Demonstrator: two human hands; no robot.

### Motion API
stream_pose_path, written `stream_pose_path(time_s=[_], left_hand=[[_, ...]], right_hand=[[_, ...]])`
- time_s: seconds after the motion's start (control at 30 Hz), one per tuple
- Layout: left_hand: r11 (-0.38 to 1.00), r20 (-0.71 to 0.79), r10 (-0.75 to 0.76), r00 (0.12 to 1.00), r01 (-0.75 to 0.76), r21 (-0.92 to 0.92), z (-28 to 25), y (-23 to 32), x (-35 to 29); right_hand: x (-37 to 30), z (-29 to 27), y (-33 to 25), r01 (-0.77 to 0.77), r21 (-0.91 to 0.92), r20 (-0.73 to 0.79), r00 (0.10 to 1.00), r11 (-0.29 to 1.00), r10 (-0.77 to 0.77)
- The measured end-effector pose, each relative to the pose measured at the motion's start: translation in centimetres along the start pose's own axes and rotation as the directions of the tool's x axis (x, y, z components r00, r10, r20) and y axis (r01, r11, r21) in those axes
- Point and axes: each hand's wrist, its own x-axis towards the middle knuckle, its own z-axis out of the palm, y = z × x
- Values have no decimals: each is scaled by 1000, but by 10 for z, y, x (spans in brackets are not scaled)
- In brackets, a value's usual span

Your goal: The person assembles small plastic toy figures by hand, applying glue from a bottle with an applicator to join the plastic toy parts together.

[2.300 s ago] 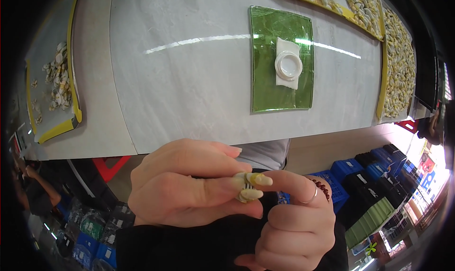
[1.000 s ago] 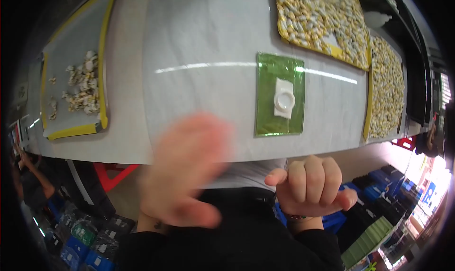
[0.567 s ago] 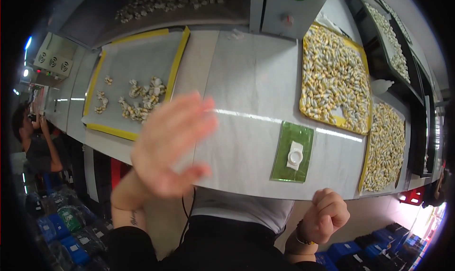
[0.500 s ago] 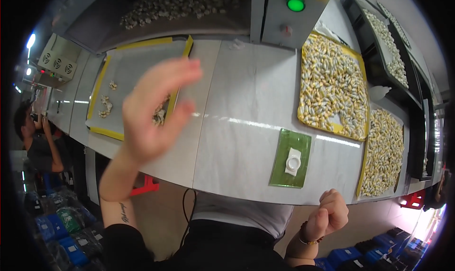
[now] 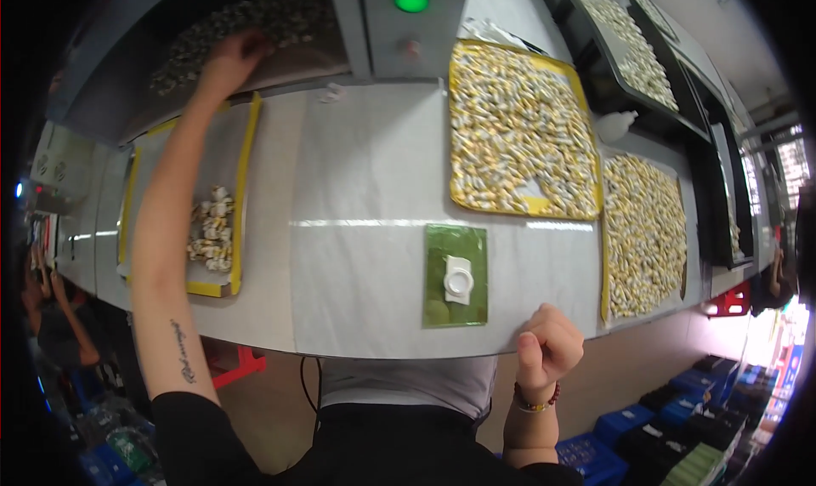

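Note:
My left hand reaches far forward over a heap of small pale pieces in a dim grey bay. Its fingers bend down toward the heap, thumb apart; whether they touch it is unclear. Under that forearm lies a yellow-edged tray with a pale liner and a small cluster of whitish pieces. My right hand is curled closed at the table's front edge, thumb against the fingers, and its inside is hidden. Beyond it, a small white piece with a round ring rests on a green mat.
Two yellow trays full of small white-and-yellow pieces stand on the right. Behind them are black trays and a white bottle. A grey post with a green light rises at the back. Another person is at far left.
My left hand has moved forward from above the yellow-edged tray to the heap in the bay. The view has shifted to the right. My right hand stays curled near the table edge.

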Motion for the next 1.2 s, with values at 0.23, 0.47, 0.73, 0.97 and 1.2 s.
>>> stream_pose_path(time_s=[0.23, 0.47, 0.73, 0.97, 1.2], left_hand=[[996, 105, 61, 993, -53, -78, -15, 22, -27], [980, 87, 121, 989, -105, -168, -4, 43, -22], [982, 67, 36, 997, -23, -190, 1, 48, -16], [698, 7, -70, 998, 54, -714, -38, 82, -44], [179, 278, 179, 944, 247, -952, -114, 211, -170]], right_hand=[[62, -26, -4, -38, -423, 102, 991, 905, 90], [117, -6, 18, 229, -653, 348, 937, 722, 18], [121, 8, 36, 189, -726, 352, 928, 661, 121], [124, 18, 39, 220, -641, 369, 928, 735, 45], [119, 6, 52, 194, -633, 375, 924, 750, 78]])
